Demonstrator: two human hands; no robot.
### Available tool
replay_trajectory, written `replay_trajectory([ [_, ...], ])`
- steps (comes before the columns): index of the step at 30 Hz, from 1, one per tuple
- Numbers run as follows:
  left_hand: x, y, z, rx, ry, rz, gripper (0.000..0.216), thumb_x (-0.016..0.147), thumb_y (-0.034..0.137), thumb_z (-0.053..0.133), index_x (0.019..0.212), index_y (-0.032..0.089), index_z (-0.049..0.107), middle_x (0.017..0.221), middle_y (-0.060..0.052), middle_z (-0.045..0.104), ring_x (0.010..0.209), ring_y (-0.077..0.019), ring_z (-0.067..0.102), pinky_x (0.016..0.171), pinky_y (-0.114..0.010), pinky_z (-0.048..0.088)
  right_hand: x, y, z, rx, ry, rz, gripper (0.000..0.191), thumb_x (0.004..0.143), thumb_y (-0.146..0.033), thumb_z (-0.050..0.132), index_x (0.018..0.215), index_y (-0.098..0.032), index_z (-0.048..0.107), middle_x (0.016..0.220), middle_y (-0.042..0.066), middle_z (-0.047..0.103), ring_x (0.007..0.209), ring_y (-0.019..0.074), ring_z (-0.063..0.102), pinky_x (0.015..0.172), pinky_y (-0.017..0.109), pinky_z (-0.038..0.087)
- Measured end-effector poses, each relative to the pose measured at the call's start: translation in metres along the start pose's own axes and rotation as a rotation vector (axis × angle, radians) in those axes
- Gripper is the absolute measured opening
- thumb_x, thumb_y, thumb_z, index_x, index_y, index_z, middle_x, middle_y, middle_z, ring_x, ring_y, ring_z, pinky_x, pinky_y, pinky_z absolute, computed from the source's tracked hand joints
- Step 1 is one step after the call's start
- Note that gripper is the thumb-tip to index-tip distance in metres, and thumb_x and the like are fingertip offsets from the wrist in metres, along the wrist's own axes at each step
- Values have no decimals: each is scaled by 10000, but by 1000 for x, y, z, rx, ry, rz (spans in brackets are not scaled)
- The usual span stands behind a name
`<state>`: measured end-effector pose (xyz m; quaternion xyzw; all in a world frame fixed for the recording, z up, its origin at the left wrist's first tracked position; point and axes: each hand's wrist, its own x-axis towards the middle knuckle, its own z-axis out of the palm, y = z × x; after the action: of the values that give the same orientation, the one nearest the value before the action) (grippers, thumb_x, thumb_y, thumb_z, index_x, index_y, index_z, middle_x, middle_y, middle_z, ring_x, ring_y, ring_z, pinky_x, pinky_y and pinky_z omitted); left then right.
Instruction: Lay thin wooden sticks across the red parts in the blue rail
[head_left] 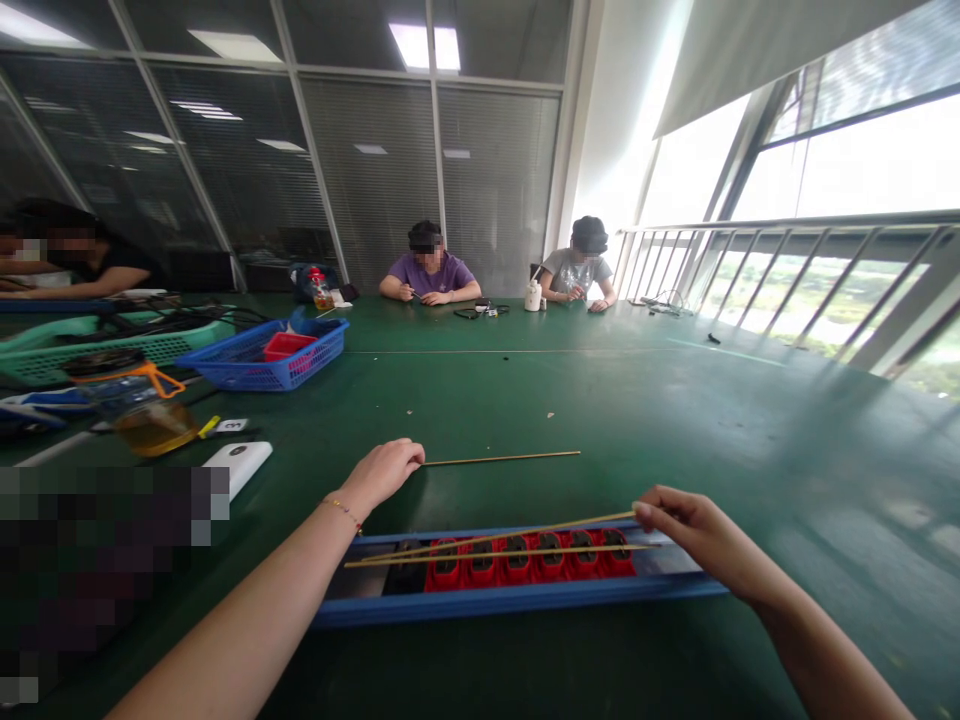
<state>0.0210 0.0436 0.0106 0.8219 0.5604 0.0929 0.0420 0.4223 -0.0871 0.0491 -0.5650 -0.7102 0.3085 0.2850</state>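
Note:
My left hand (386,472) is closed, its fingertips pinching the left end of a thin wooden stick (510,459) that lies along the table beyond the tray. My right hand (686,522) pinches the right end of a second wooden stick (585,522), which slants over a long blue tray (525,604). A third wooden stick (480,556) rests across the same tray, just below the second. Inside the tray is a row of several red cups (517,580) with dark pieces in them. What these pieces are I cannot make out.
To the left are a jar of amber liquid (154,430), a white power bank (244,462), a blue basket (289,372) holding a red box and a green basket (169,345) with cables. Two people (431,275) sit across the green table; another person leans in at far left.

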Motion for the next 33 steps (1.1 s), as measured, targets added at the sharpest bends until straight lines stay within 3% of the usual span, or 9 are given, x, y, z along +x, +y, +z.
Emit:
replay_trajectory([
  [6,-1,-2,4,-21,21,1,179,821,244,436,830,254,615,875,-10,598,789,-149,566,692,-252,392,-3,11,-20,33,249,32,388,855,-498,363,654,-201,512,663,-5,494,652,146,447,635,242,373],
  [14,0,-5,7,-38,28,-1,178,815,219,437,824,242,613,870,-15,598,792,-152,569,696,-254,398,-4,55,-47,-107,370,110,391,812,-542,400,645,-206,509,673,20,543,694,185,497,618,274,385],
  [20,1,-6,7,-69,33,8,175,809,208,444,815,238,616,858,-17,595,787,-152,567,691,-252,398,16,57,-40,-153,272,160,437,760,-593,451,791,-183,601,557,-8,515,522,144,444,484,260,358],
  [25,0,-4,7,-82,46,-2,178,811,219,439,800,222,616,849,-22,597,784,-153,563,689,-254,398,45,54,-33,-112,143,75,417,725,-545,530,862,-166,635,730,30,638,643,166,537,582,271,419],
  [33,-1,-2,5,-94,34,24,249,806,405,457,841,217,616,827,-31,587,745,-159,555,640,-252,402,89,52,-7,-199,18,14,272,731,-324,523,918,-157,629,755,36,662,688,174,594,660,295,451],
])
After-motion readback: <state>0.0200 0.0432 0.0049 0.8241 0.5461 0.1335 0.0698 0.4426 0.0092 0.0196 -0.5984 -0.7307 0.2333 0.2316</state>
